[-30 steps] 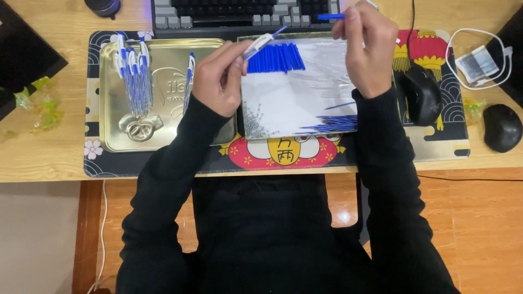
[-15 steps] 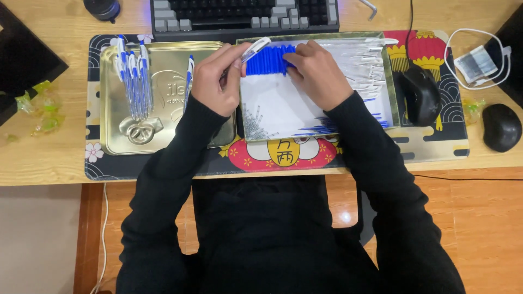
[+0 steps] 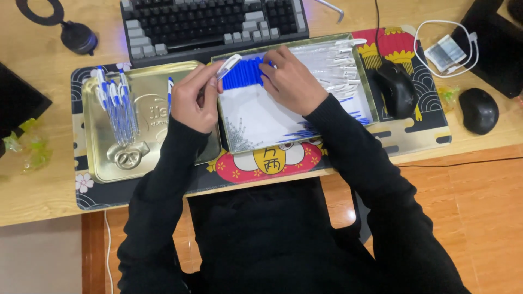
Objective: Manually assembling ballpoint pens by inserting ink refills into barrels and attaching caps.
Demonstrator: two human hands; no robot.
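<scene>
My left hand (image 3: 192, 97) holds a clear pen barrel (image 3: 227, 66), tilted up to the right, over the seam between two metal trays. My right hand (image 3: 289, 79) rests palm down in the right tray (image 3: 366, 87), fingers on a row of blue pen caps (image 3: 242, 74) at the tray's back left. I cannot see anything pinched in its fingers. Clear pen barrels (image 3: 332, 57) lie at the tray's back right, small metal springs (image 3: 237, 136) at its front left, blue refills (image 3: 302, 133) near my right forearm. Several assembled blue pens (image 3: 114, 100) lie in the gold left tray (image 3: 109, 163).
A dark keyboard (image 3: 212, 24) lies behind the trays. A black mouse (image 3: 395, 87) sits right of the right tray, another black mouse (image 3: 478, 110) further right. A patterned desk mat (image 3: 414, 133) underlies the trays. A white cable and small packet (image 3: 444, 51) lie at the back right.
My right hand came down from the back right of the tray to the row of blue caps and now rests on them. My left hand kept the barrel almost still.
</scene>
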